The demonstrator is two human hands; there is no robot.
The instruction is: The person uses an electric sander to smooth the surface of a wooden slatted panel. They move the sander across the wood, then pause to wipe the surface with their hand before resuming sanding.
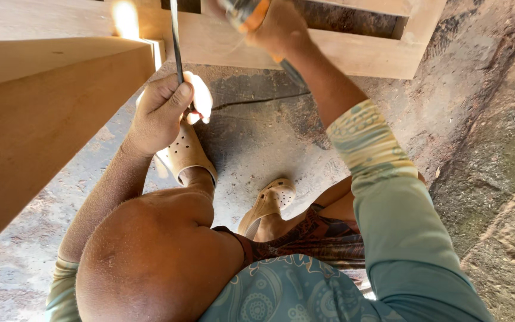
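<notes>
My left hand (pixel 162 110) is closed around a thin dark cable (pixel 176 42) that runs up to the top edge of the view. My right hand (pixel 278 27) grips an orange and grey power tool (pixel 244 12) at the top, held against a pale wooden frame (pixel 353 53). Only part of the tool shows; its working end is cut off by the frame edge. A dark cord (pixel 257 100) trails across the ground below the tool.
A large wooden panel (pixel 37 119) fills the left side, close to my left arm. My knee (pixel 156 250) and two tan clogs (pixel 269 203) are below, on a dusty concrete floor (pixel 484 149).
</notes>
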